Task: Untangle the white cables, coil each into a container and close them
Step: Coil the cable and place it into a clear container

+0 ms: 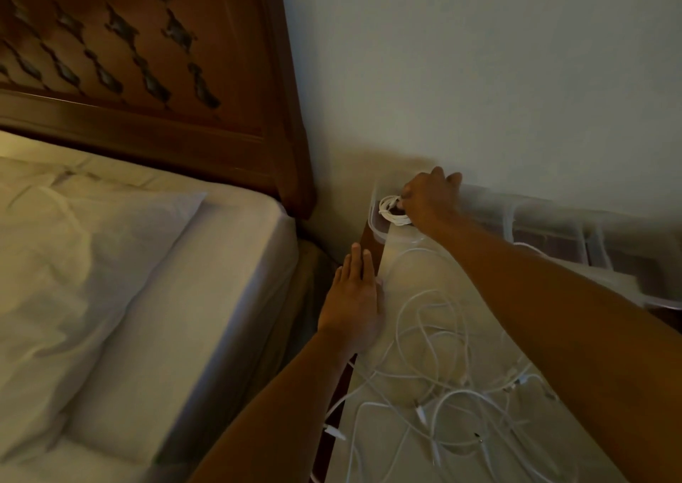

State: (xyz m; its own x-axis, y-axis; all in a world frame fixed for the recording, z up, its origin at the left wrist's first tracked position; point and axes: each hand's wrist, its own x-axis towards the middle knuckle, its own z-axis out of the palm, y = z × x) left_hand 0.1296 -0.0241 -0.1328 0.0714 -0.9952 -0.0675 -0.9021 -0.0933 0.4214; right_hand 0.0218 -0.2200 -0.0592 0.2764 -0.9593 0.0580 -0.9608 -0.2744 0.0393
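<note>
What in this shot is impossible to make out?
1. Head view: the container's inside, mostly covered by the right hand holding the coil.
2. Head view: the other containers along the wall, blurred and partly behind the right arm; their number and lids are unclear.
3. Head view: the cables, cut off by the bottom edge and that arm; how many there are is unclear.

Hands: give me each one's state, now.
Left hand: open, fingers straight, resting on the table edge.
Right hand: grips the coiled white cable over the container.
</note>
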